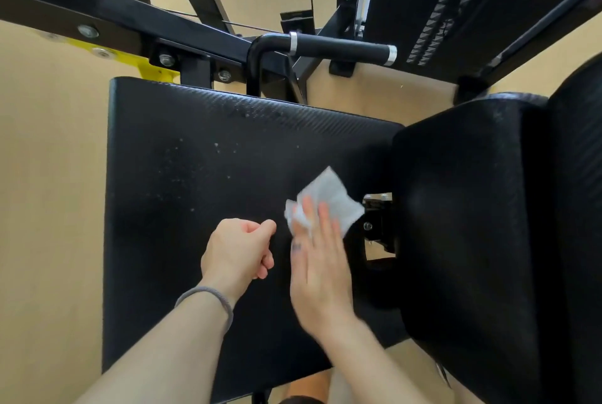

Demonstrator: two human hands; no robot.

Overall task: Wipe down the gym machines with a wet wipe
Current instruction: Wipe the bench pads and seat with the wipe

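Under the black frame (pixel 182 28) of the gym machine lies a wide black seat pad (pixel 202 182), and a back pad (pixel 465 224) stands at its right side. Small white specks are on the seat pad. Behind the seat, a black handle (pixel 342 46) sticks out. On the seat's right part, the right hand (pixel 321 265) presses with straight fingers on a white wet wipe (pixel 329 198). Just beside it, the left hand (pixel 236 252) has its fingers loosely curled and holds nothing; a grey band (pixel 208 294) is around its wrist.
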